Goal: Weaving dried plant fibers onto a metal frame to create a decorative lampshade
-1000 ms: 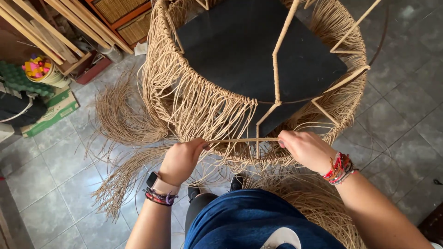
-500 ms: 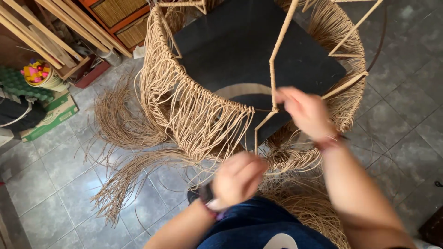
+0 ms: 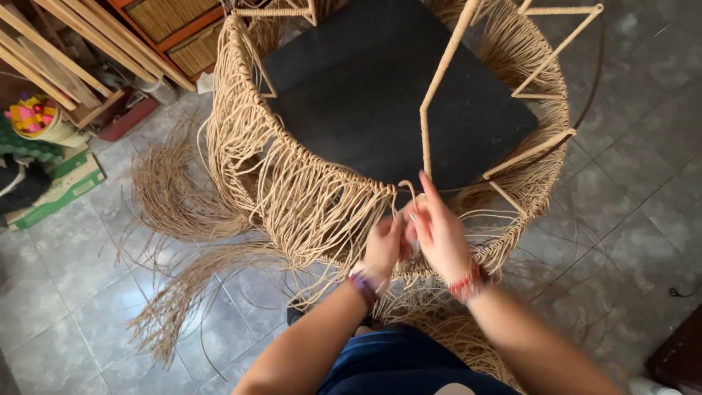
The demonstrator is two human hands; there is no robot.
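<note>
Moved together since half a second ago, now touching at the near rim of the woven frame on the tiled floor. Left hand and right hand both pinched on one cord there.

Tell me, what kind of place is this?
Probably a weaving workshop. Both hands, left hand and right hand, work at a half-woven chair frame, loose strands lie on the tiled floor, and wooden sticks lean nearby.
</note>
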